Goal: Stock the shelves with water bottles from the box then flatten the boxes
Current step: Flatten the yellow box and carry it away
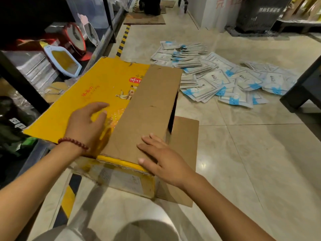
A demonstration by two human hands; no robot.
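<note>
**Here, two flat hands on a yellow box**

Down on the pale tiled floor (243,153) sits the box (97,94), yellow on its printed face, lying beside the dark shelf (20,79) at the left. One brown flap (147,108) is folded over its top, and another brown flap (185,153) lies flat on the tiles at its right side. Beyond the box, a heap of white and blue packets (217,79) is spread across the floor, well apart from the hands.

On the shelf stand a few mirrors (63,61), one with a light blue frame, one red.

The left hand (85,126) rests on the yellow face, fingers loosely spread and gripping nothing; a red bead bracelet (73,142) circles its wrist. The right hand (159,157) lies palm down on the folded flap near the box's near edge, fingers straight, holding nothing.
</note>
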